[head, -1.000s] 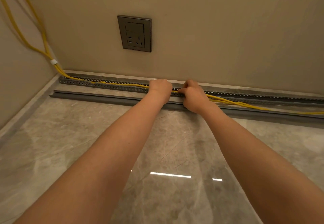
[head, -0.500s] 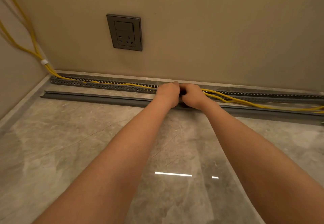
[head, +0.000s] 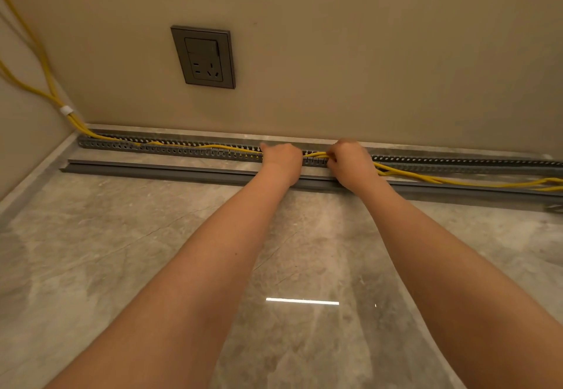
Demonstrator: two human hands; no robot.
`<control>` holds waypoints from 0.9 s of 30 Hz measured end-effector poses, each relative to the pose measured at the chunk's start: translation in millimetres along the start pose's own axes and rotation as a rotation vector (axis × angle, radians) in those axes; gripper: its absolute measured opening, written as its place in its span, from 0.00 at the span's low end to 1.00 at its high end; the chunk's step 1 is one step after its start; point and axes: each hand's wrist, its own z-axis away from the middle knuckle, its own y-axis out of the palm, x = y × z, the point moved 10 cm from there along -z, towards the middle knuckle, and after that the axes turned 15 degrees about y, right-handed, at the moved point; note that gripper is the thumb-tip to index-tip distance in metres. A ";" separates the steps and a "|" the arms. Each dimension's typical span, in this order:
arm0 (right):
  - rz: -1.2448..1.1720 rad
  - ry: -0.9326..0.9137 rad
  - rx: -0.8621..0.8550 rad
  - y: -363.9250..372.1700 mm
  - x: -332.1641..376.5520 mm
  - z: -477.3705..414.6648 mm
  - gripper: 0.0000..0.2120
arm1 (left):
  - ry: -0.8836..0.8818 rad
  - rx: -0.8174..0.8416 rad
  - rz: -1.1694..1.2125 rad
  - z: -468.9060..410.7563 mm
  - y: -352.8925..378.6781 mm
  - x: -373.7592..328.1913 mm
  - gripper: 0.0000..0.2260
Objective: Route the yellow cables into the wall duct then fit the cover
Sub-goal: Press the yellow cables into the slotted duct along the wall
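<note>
A grey slotted duct (head: 170,148) runs along the foot of the wall. Yellow cables (head: 315,154) come down the left corner, lie inside the duct on the left, and spill out over its front edge onto the floor at the right. My left hand (head: 281,160) is curled on the duct over the cables. My right hand (head: 350,161) grips the cables a short way to the right, with a stretch of cable showing between the two hands. The long grey cover (head: 158,171) lies on the floor just in front of the duct.
A grey wall socket (head: 203,57) sits above the duct. A white tie (head: 66,110) binds the cables in the left corner. The floor is glossy marble-look tile (head: 122,251) with a raised skirting ledge along the left wall.
My hands were touching half a second ago and now stand apart, the right one moved right along the cables. The view has shifted slightly.
</note>
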 end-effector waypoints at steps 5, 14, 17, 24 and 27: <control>0.037 -0.088 -0.042 0.8 -2.4 7.7 0.15 | -0.005 0.028 -0.021 -1.5 0.6 -2.0 0.16; 0.009 -0.059 0.089 12.9 -8.3 16.8 0.21 | 0.015 -0.049 -0.022 0.1 -10.4 -19.4 0.12; 0.061 -0.086 0.089 14.6 -7.4 14.8 0.20 | 0.057 -0.108 -0.038 0.2 -17.4 -31.7 0.13; 0.118 -0.081 0.030 8.2 -13.7 16.8 0.16 | 0.086 -0.114 0.111 -12.5 -22.5 -61.0 0.15; 0.132 -0.138 0.056 11.2 -15.8 18.4 0.21 | 0.061 -0.085 0.093 -11.6 -23.1 -54.7 0.15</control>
